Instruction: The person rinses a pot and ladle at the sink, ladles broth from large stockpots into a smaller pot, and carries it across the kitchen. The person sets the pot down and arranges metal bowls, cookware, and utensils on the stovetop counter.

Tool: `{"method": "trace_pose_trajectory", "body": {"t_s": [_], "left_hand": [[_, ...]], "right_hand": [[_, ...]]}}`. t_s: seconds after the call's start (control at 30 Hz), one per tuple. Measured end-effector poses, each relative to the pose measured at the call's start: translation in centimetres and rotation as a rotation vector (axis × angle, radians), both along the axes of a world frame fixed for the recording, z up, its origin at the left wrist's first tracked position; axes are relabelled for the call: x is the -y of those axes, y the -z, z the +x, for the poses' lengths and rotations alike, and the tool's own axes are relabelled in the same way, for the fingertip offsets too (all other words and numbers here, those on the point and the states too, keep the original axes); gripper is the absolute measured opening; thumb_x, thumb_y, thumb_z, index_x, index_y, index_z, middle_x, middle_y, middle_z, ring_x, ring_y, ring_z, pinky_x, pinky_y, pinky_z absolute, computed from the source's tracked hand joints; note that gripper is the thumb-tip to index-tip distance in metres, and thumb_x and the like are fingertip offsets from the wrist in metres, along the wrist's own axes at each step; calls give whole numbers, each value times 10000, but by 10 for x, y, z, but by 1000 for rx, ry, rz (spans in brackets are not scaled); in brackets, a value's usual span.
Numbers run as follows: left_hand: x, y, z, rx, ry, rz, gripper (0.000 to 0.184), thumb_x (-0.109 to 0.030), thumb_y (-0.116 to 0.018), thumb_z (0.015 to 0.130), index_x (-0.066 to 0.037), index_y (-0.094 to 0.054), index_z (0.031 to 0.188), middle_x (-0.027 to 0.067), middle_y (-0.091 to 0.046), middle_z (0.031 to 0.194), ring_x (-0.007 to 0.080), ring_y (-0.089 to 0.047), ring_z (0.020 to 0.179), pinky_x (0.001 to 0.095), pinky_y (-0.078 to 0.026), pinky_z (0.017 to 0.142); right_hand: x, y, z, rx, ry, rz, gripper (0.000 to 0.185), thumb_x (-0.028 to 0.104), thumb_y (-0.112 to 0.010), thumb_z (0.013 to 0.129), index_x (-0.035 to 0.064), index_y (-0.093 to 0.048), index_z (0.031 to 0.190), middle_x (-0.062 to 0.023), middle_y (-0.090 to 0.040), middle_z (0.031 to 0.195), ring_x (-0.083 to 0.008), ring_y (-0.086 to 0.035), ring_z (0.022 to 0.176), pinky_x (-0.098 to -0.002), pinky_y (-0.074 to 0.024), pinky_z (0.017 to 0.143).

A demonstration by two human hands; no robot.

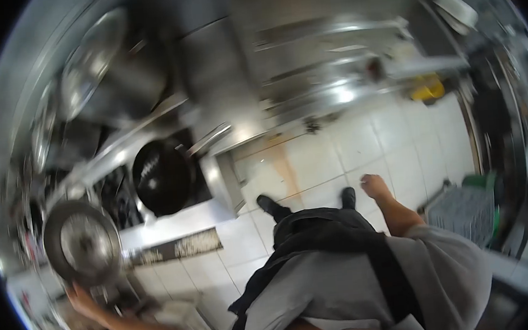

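At the lower left, my left hand [83,300] is at the near edge of a round grey metal pan [83,243], its fingers closed around what looks like the handle. The pan is seen from above, beside the stove. My right hand [374,185] hangs over the tiled floor right of my feet, fingers curled in, with nothing visible in it. A black frying pan [164,176] rests on the stove, its metal handle pointing right.
Large metal pots [118,83] stand on the stove at the upper left. Steel counters [329,48] run along the top. A yellow object [426,88] lies near the floor. A grey crate [463,211] is at the right, on the white tiles [313,161].
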State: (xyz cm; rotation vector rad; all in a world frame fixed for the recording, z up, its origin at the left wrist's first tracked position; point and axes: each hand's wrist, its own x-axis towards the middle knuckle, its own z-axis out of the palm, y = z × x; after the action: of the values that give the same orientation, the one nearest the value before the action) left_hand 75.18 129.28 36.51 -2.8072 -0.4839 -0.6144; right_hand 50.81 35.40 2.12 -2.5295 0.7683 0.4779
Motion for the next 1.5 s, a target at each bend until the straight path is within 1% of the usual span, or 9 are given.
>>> {"method": "trace_pose_trajectory", "body": {"t_s": [0.1, 0.23, 0.33, 0.53, 0.7, 0.93, 1.17, 1.27, 1.5], "left_hand": [[140, -19, -34, 29, -2, -326, 545, -271, -587, 893, 46, -491, 1326, 245, -517, 1327, 364, -514, 1202, 403, -395, 1018], [336, 9, -80, -124, 355, -832, 306, -108, -583, 841, 67, -599, 1092, 102, -669, 882, 172, -581, 758, 329, -473, 693], [528, 37, -104, -190, 532, -1047, 264, -88, -569, 812, 61, -633, 1021, 102, -660, 853, 157, -568, 767, 312, -454, 691], [805, 46, -90, -422, 764, -775, 380, -257, -609, 760, 60, -635, 967, 219, -630, 753, 289, -586, 701, 402, -452, 714], [923, 30, -63, -452, 810, -972, 287, -206, -618, 787, 58, -626, 900, 107, -604, 692, 160, -531, 670, 316, -424, 636], [1067, 39, -32, -278, 888, -1234, 264, -186, -623, 797, 42, -631, 927, 52, -604, 702, 139, -515, 666, 304, -422, 620], [1212, 29, 47, -350, 876, -1271, 267, -189, -628, 791, 36, -621, 934, 75, -602, 698, 141, -505, 667, 309, -425, 638], [1249, 14, 77, -401, 837, -1196, 265, -190, -628, 786, 37, -607, 921, 65, -577, 678, 131, -479, 649, 302, -416, 620], [1290, 3, 93, -230, 648, -1200, 268, -183, -640, 791, 30, -613, 951, 47, -596, 740, 121, -493, 699, 275, -417, 670]], "right_hand": [[31, -10, -29, -107, 131, 113, 249, 172, -605, 767, 62, -690, 974, -198, -680, 919, -371, -645, 899, -439, -515, 813], [114, 9, -87, -1, 149, 99, 284, 197, -610, 769, 83, -700, 1013, -205, -681, 966, -364, -640, 959, -437, -505, 883], [193, 13, -131, 40, 223, 73, 263, 188, -611, 774, 77, -704, 994, -216, -674, 960, -376, -638, 942, -439, -509, 873], [337, -12, -244, 259, 722, 76, 243, 193, -612, 790, 47, -709, 959, -217, -684, 897, -356, -666, 877, -418, -529, 819], [410, -3, -289, 184, 802, 29, 234, 193, -620, 789, 49, -718, 945, -202, -695, 889, -341, -681, 841, -405, -538, 803], [513, -24, -162, 261, 764, 159, 272, 210, -615, 802, 33, -700, 991, -210, -692, 871, -311, -691, 783, -394, -544, 778], [661, -54, -66, 346, 526, -100, 229, 254, -650, 815, 68, -715, 932, -181, -687, 907, -356, -665, 861, -415, -526, 811], [729, -92, -7, 354, 571, -100, 230, 245, -638, 828, 68, -713, 955, -207, -680, 895, -356, -659, 873, -426, -522, 803], [900, -113, 203, 645, 179, -154, 259, 230, -632, 850, 6, -667, 972, -210, -647, 942, -380, -628, 890, -444, -496, 775]]}}
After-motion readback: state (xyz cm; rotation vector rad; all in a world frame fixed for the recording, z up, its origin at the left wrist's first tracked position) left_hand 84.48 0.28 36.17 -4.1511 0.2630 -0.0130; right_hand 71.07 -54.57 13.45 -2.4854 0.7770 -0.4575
